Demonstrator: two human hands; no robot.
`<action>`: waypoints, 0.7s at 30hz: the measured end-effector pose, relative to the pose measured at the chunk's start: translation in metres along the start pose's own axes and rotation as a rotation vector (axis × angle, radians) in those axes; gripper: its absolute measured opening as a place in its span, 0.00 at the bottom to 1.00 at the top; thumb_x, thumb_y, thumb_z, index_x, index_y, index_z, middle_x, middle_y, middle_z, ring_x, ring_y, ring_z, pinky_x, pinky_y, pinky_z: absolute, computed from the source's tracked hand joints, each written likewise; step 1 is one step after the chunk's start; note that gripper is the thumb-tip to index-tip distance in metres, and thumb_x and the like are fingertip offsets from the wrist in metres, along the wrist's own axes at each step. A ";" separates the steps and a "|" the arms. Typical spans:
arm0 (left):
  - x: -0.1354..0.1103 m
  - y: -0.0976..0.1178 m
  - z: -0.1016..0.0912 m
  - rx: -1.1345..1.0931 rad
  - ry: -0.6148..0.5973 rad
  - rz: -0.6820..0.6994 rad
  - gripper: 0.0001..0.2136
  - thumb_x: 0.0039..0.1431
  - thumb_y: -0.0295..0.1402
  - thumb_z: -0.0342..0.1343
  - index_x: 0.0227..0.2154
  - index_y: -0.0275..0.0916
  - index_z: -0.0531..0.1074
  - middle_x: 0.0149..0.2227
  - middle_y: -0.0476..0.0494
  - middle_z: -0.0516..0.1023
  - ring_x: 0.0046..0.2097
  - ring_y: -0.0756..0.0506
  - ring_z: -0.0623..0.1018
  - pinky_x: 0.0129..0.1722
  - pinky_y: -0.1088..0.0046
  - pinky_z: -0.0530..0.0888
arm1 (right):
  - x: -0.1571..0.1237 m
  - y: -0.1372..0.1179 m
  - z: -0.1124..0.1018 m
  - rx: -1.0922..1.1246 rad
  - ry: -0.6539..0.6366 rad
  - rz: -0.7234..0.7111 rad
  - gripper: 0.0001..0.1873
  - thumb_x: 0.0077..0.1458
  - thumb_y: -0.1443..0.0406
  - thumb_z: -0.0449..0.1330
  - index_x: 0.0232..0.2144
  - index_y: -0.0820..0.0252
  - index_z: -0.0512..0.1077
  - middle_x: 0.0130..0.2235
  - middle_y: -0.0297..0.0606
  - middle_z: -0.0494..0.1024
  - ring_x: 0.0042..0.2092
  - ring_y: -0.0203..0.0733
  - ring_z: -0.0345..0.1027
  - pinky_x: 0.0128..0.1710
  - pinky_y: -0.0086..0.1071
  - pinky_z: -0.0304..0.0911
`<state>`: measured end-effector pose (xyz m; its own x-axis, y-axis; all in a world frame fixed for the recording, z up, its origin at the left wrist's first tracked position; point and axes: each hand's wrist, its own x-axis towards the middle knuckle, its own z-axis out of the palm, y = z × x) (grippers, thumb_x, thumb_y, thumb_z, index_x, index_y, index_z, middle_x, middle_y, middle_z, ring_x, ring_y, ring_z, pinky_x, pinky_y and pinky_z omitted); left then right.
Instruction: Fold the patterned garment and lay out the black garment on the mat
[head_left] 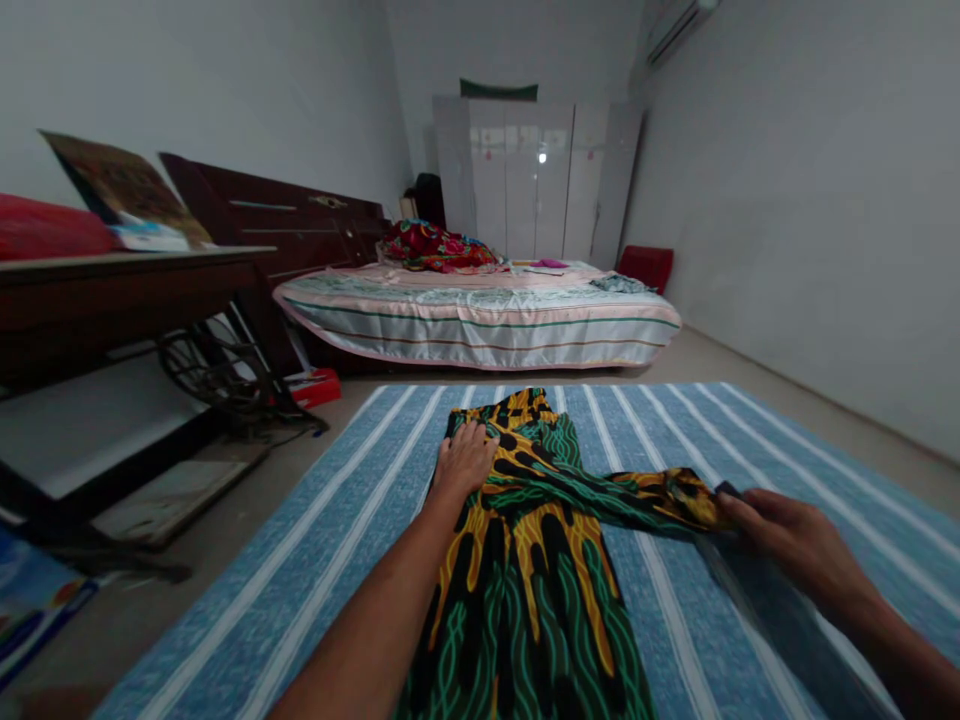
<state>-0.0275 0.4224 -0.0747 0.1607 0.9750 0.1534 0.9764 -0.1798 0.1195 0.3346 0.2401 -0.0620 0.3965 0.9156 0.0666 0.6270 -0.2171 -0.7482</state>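
A long dress (525,580), black with green wavy lines and yellow drip shapes, lies on a blue-and-white striped sheet (352,500) in front of me. My left hand (466,460) rests flat on its upper left part, fingers stretched out. Off to the right, my right hand (780,530) pinches the cuff end of a sleeve (660,497). That sleeve runs sideways from the dress's upper part and is lifted a little above the sheet near the hand. The dress's lower end passes out of view at the bottom.
Beyond the sheet stands a bed (480,325) with a red floral quilt (439,247) heaped on it. On the left is a wooden sewing-machine table (127,290) with an iron wheel below. A red box (313,387) sits on the floor. A white wardrobe (525,180) fills the back.
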 end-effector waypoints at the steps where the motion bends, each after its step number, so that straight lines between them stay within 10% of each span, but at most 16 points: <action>1: 0.001 0.000 0.000 -0.002 -0.002 0.000 0.20 0.65 0.42 0.36 0.56 0.41 0.59 0.63 0.38 0.58 0.64 0.41 0.55 0.60 0.53 0.54 | 0.003 0.001 -0.003 -0.040 0.023 -0.044 0.22 0.50 0.47 0.52 0.27 0.58 0.74 0.24 0.37 0.76 0.28 0.44 0.70 0.28 0.33 0.64; 10: 0.008 -0.002 0.001 0.020 -0.004 0.001 0.20 0.65 0.42 0.37 0.56 0.42 0.59 0.64 0.40 0.57 0.65 0.42 0.55 0.60 0.55 0.54 | 0.008 0.024 -0.005 -0.232 -0.121 -0.423 0.32 0.42 0.71 0.52 0.53 0.57 0.69 0.59 0.44 0.65 0.59 0.49 0.60 0.57 0.43 0.57; 21: 0.005 0.001 -0.003 0.016 -0.013 -0.001 0.21 0.65 0.42 0.37 0.57 0.41 0.58 0.64 0.39 0.56 0.65 0.41 0.55 0.60 0.54 0.54 | -0.005 -0.031 -0.006 -0.356 -0.296 -0.616 0.19 0.57 0.65 0.50 0.48 0.53 0.72 0.47 0.42 0.76 0.45 0.45 0.71 0.44 0.36 0.66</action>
<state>-0.0261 0.4269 -0.0710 0.1612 0.9769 0.1406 0.9788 -0.1765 0.1041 0.3174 0.2396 -0.0355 -0.2583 0.9480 0.1857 0.8743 0.3112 -0.3725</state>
